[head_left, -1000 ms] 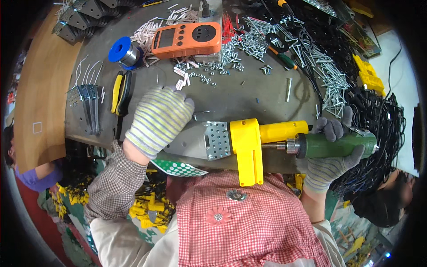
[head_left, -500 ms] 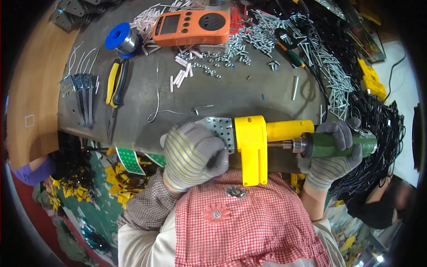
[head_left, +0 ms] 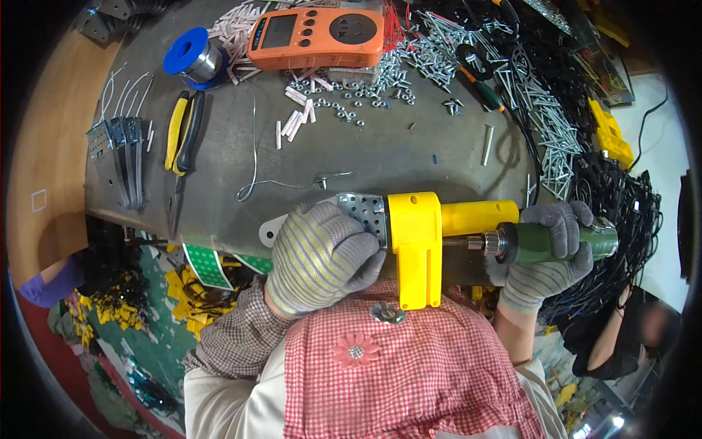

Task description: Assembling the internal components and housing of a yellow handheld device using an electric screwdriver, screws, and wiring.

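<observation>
— As we read your work from the left, what waits apart from your hands?
— Several wired plates (head_left: 119,161) lie on the surface (head_left: 219,157), none with a yellow body on it. Then come your pliers (head_left: 175,133), set down.
— And your left hand (head_left: 318,252)?
— Its fingers are curled closed over a metal plate (head_left: 360,211), near the surface's front edge. Nuts (head_left: 342,114) lie loose beyond it.
— What looks done?
— Your plate's perforated end meets the yellow body (head_left: 414,252), so those two seem already brought together.
— And the rest?
— Your driver's (head_left: 532,244) shaft reaches the body's right side; you can't tell whether a screw is seated there. Your right hand's (head_left: 547,279) fingers wrap the driver firmly. Screws (head_left: 545,135) lie loose farther right, so fastening seems unfinished.
</observation>
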A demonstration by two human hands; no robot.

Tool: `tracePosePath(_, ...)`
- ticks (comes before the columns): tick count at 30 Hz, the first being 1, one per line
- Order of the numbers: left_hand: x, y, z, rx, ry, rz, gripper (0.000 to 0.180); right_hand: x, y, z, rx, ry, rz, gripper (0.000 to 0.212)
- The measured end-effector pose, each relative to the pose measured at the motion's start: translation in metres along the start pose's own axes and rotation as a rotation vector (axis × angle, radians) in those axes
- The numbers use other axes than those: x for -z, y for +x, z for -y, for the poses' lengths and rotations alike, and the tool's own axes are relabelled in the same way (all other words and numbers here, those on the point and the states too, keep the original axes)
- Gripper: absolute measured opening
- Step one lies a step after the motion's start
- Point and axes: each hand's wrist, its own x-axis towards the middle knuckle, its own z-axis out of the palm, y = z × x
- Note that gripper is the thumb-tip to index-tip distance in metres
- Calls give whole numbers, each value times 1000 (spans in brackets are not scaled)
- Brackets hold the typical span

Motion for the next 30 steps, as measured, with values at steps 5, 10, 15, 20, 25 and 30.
tracePosePath(5, 8, 2, 1, 31, -25, 143, 27, -1, -1, 3, 5, -40, -30, 40)
tracePosePath(10, 14, 10, -1, 121, -81, 140, 27, 4, 1, 6, 7, -63, -10, 48)
tracePosePath(15, 14, 4, 1, 87, -22, 180, 27, 3, 1, 5, 10, -68, -43, 47)
tracePosePath(20, 12, 2, 2, 115, -44, 136, 28, 0, 4, 2, 5, -27, -26, 38)
tracePosePath(25, 15, 4, 3, 85, 9, 141, 30, 0, 5, -1, 33, 11, -45, 35)
tracePosePath(30, 16, 5, 3, 67, 21, 145, 28, -2, 5, -1, 40, 6, -66, 34)
